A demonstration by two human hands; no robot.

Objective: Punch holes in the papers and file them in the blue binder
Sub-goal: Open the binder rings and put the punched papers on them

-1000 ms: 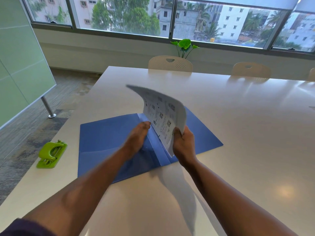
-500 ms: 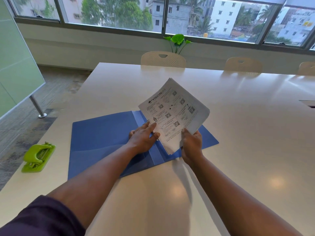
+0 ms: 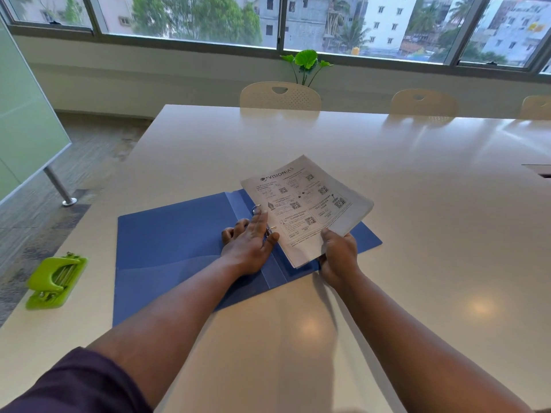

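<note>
A blue binder [image 3: 179, 242] lies open and flat on the pale worktop [image 3: 417, 204], its spine running away from the person. Two metal rings [image 3: 256, 209] stand up along the spine. A stack of printed papers [image 3: 307, 207], covered in small square codes under a bold heading, sits over the binder's right half, its left edge up against the rings and its far right corner lifted off the cover.

The left hand [image 3: 249, 242] rests palm down on the binder by the rings, fingers stretched forward and loosely spread, with the fingertips touching the left edge of the papers near the rings. Whether the sheets are threaded onto the rings I cannot tell from here. The right hand [image 3: 338, 254] grips the near corner of the stack, thumb on top of the page and the fingers curled underneath.

A lime-green hole punch [image 3: 56, 281] sits well apart to the left, close to the worktop's edge. Across the worktop, cream chairs [image 3: 280, 96] are pushed in along the far side, and a leafy green plant [image 3: 307, 62] stands behind them under a wide window [image 3: 190, 19]. A frosted green board [image 3: 26, 120] on a metal leg stands at the far left.
</note>
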